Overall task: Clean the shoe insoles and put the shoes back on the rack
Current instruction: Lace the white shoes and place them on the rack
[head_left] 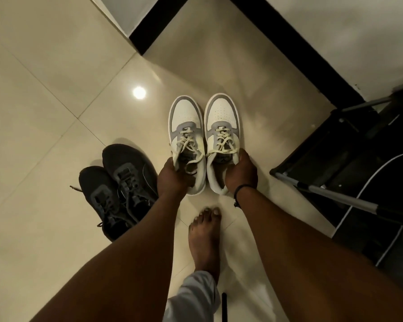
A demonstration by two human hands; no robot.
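Two white and grey sneakers stand side by side on the tiled floor, toes pointing away from me. My left hand (172, 176) grips the left sneaker (186, 122) at its collar, fingers curled inside the opening. My right hand (241, 173) grips the right sneaker (222, 117) the same way at its collar. Loose cream laces hang over both tongues. The insoles are hidden inside the shoes.
A pair of dark grey running shoes (119, 184) lies on the floor to the left. A black shoe rack with metal tubes (349, 159) stands at the right. My bare foot (205, 238) is planted just behind the sneakers. A wall with black skirting (289, 43) runs behind.
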